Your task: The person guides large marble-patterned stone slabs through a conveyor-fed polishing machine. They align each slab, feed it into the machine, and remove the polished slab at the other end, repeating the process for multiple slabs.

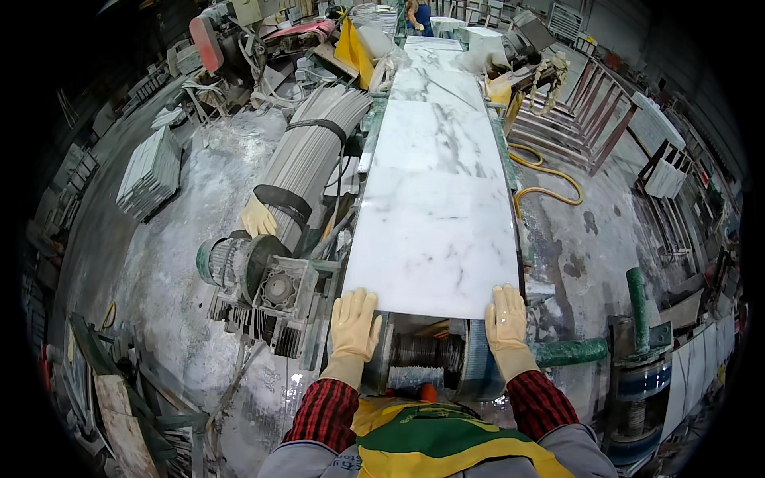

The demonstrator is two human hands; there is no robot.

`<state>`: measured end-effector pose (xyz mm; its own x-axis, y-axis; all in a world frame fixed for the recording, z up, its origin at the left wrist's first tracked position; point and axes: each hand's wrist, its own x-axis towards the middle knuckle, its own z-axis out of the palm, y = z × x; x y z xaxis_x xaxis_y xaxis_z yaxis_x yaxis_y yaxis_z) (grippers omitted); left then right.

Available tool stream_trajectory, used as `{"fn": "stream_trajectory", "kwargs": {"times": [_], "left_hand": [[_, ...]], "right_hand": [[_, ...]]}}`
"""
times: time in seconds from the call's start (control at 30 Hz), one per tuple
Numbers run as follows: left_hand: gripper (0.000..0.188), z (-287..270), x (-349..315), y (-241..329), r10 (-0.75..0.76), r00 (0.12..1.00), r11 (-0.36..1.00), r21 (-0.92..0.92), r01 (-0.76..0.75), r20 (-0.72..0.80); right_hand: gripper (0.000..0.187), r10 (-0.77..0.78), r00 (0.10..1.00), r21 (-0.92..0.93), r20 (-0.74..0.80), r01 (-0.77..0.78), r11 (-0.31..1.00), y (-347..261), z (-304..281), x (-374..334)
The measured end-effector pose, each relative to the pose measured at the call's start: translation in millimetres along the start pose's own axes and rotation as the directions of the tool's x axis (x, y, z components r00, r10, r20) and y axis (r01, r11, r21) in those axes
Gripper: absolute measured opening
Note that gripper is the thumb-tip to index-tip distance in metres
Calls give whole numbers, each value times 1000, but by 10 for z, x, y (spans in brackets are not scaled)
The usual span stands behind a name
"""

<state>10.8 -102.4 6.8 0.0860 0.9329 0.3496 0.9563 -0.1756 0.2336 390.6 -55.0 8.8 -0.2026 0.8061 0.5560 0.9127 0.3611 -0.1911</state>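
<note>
A white marble slab with faint grey veins (434, 247) lies flat on a long conveyor line in front of me. My left hand (353, 328), in a cream rubber glove, rests at its near left corner with fingers stretched out. At the near right corner my right hand (508, 325), gloved alike, lies with its fingers extended and pointing away. Neither hand is wrapped round anything. Beyond this slab, more veined marble (438, 127) continues up the line. Below the near edge shows a blue-rimmed roller (478, 370) with a dark ribbed middle.
On the left are a motor (231, 261), a strapped bundle of grey strips (307, 147) and a stack of slabs (151, 174). A yellow hose (562, 177) and a reddish metal rack (594, 119) are on the right. Another person (419, 17) stands at the far end.
</note>
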Motion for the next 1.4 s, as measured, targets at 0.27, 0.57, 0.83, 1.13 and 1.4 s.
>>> {"fn": "stream_trajectory", "kwargs": {"times": [0.27, 0.57, 0.83, 1.13, 1.4], "left_hand": [[54, -24, -71, 9, 0, 1000, 1000, -3, 0, -24], [57, -95, -106, 28, 15, 999, 999, -39, -16, -37], [55, -164, -124, 67, 12, 1000, 999, -46, -13, -23], [52, -215, -157, 90, 32, 999, 999, -27, -34, -42], [52, -229, -214, 83, 42, 997, 998, -42, -44, -59]], "right_hand": [[40, 3, 1000, -8, 23, -3, 1000, -8, -2, -69], [39, -2, 999, 0, 33, 2, 1000, -42, -54, -104], [36, 3, 999, 7, 50, -3, 1000, -125, -154, -69], [37, -22, 1000, -11, 6, 22, 1000, -126, -149, -129], [37, -2, 999, -7, 38, 3, 1000, -177, -199, -152]]}}
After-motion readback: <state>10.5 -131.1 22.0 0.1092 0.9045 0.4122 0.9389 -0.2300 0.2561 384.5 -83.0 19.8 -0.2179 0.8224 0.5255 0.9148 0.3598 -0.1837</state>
